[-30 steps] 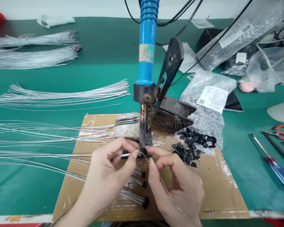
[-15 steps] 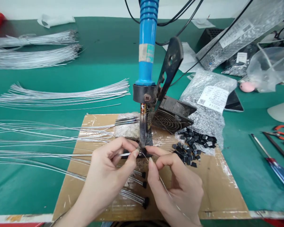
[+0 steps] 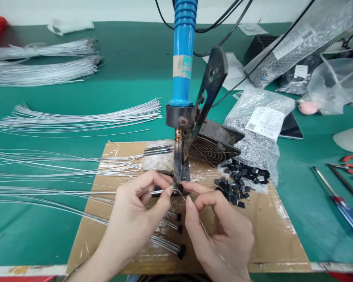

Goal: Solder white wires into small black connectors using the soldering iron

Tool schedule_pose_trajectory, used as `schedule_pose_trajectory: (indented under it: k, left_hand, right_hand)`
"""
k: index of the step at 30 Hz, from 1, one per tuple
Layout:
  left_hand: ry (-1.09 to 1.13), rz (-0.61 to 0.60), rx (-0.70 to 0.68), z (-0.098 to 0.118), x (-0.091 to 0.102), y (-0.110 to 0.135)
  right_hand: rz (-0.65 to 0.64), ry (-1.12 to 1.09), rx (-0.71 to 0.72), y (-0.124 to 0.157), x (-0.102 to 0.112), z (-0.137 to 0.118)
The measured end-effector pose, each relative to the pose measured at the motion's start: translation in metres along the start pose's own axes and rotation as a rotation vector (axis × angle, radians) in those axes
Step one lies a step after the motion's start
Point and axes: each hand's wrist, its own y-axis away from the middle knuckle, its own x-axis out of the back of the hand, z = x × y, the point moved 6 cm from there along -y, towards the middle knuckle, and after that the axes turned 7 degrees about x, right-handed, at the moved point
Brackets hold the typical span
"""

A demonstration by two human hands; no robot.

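Clock directions from the tip of the soldering iron. Nearest: cardboard sheet under the work. Right hand at 4 o'clock, narrow pinch on a thin silvery strand that runs from just beside the tip back along the palm. Left hand at 8 o'clock, thumb and index pinched tight on white wires trailing off to 9 o'clock. Wire ends sit at the tip, between both hands' fingertips; exact contact too small to tell. At 6 o'clock, black connectors on wires, lying on the cardboard. Loose black pieces piled at 3 o'clock; screwdriver farther out, also 3. Fan between 1 and 2, plastic bag with label at 2. Loose wire spread at 10. Farthest: wire bundles between 10 and 11, on the green tabletop.
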Motion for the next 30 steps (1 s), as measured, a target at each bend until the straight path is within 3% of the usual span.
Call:
schedule_pose_trajectory:
  k: [11, 30]
  left_hand:
    - [0.006, -0.007, 0.001, -0.0009, 0.001, 0.0006]
    - [0.016, -0.024, -0.002, -0.0024, 0.0003, 0.0005]
  right_hand:
    - [-0.011, 0.081, 0.017, -0.002, 0.0005, -0.0012]
    - [0.029, -0.002, 0.049, -0.0001, -0.0012, -0.0002]
